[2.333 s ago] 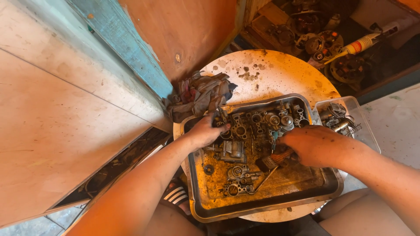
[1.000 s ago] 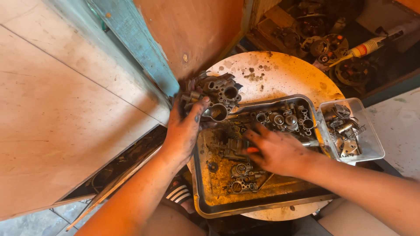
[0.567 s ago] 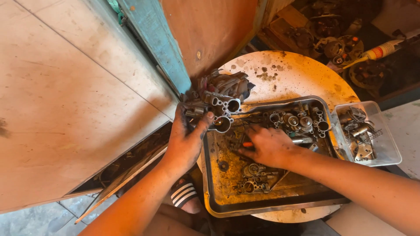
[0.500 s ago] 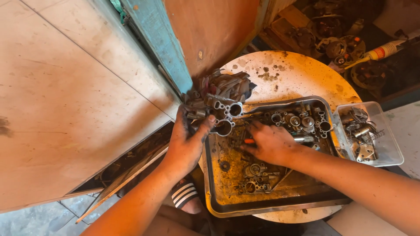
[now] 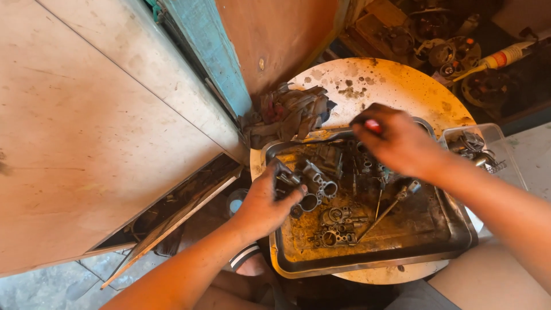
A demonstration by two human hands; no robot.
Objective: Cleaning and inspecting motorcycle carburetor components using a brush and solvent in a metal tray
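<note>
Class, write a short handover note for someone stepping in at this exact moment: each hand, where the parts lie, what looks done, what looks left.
Left hand: closed on a grey metal carburettor body, held over the left side of the metal tray.
Right hand: above the tray's far edge, pinching a small red-tipped tool; what the tool is cannot be told.
Tray sits on the round stained table; small metal parts and a thin screwdriver lie in it.
Crumpled rag behind the tray; clear plastic box of fittings to its right.
Done: the body is lifted out. Left: loose parts lie unsorted in the tray.

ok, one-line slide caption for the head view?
Left hand grips a grey metal engine part over a grimy steel tray; right hand holds a small red-tipped item above it.
</note>
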